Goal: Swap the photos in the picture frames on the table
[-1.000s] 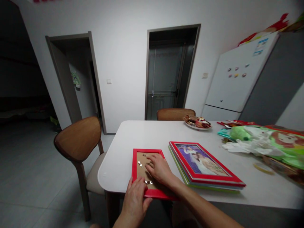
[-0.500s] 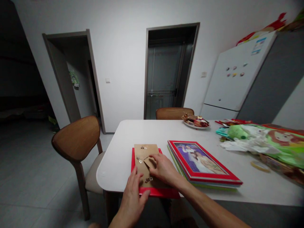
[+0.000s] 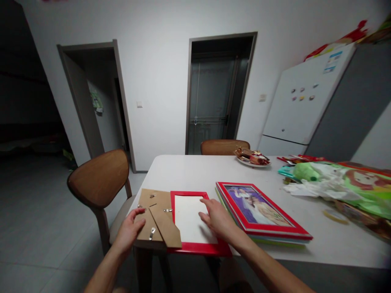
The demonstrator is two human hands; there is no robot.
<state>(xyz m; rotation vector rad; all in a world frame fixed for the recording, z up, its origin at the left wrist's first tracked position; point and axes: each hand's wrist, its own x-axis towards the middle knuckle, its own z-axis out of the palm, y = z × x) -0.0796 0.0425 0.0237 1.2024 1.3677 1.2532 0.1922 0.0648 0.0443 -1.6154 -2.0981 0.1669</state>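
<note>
A brown backing board (image 3: 146, 219) with metal clips and a fold-out stand leg lies left of a red picture frame (image 3: 198, 249), its right side overlapping the frame's left border. My left hand (image 3: 126, 231) grips the board's left edge, thumb on the board's face. Inside the red frame, which is back side up, a plain white sheet (image 3: 187, 217) shows. Over the sheet's right part is my right hand (image 3: 217, 217), thumb and index finger apart, holding nothing; whether its fingertips touch the sheet I cannot tell.
A stack of picture frames (image 3: 259, 207), a red one with a photo on top, stands to the right. Farther right lie a tape roll (image 3: 335, 216) and a green plastic bag (image 3: 366, 191). Behind are a plate (image 3: 255, 164) of wrapped items and chairs (image 3: 99, 179) around the table (image 3: 180, 173).
The backing board has come off the red frame and moved left with my left hand, uncovering the white sheet. My right hand has let go of the stand leg.
</note>
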